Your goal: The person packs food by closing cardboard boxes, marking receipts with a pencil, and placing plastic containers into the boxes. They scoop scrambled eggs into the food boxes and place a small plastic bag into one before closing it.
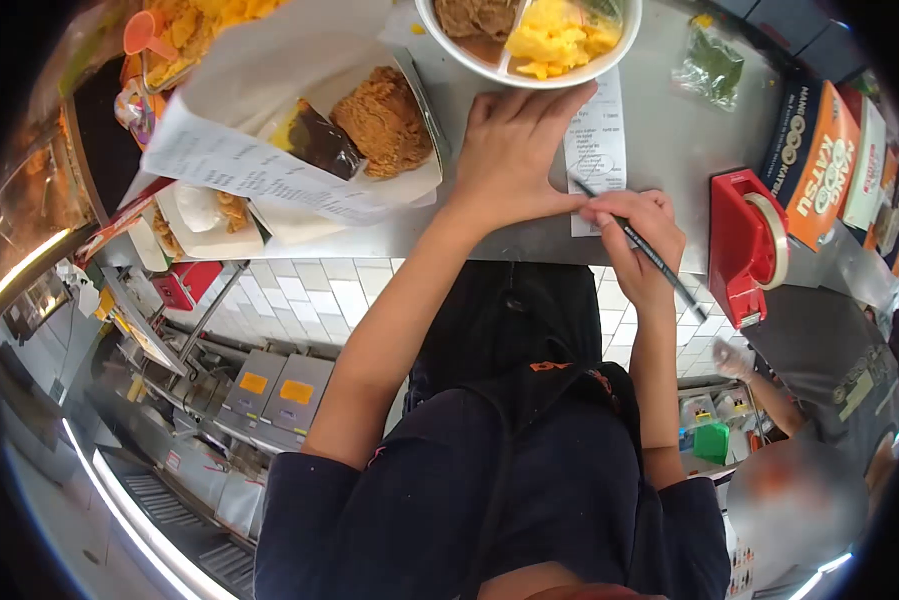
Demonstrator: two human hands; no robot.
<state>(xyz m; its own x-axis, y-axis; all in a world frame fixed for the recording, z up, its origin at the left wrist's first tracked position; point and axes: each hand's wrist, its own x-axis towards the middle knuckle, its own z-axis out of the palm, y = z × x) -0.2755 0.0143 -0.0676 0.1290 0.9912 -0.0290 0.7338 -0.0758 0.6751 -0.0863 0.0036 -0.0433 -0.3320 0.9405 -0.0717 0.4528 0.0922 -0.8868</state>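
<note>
My right hand (641, 235) is closed around a dark pen (659, 262), whose tip rests on a printed receipt (597, 150) lying on the steel counter. My left hand (517, 155) lies flat, fingers spread, with its thumb reaching toward the receipt and its fingertips at the near rim of a round white bowl (489, 72). In that divided bowl are yellow scrambled-looking food (561, 40) and brown meat (474, 18). Left of my left hand, an open paper box (434, 165) holds a piece of fried chicken (381, 120) and a dark wrapped packet (319, 140).
A red tape dispenser (734, 245) stands at the counter's right edge beside orange and black printed boxes (819, 160). A clear bag of green bits (711, 68) lies at the upper right. Another person's gloved hand (734, 358) shows at the lower right.
</note>
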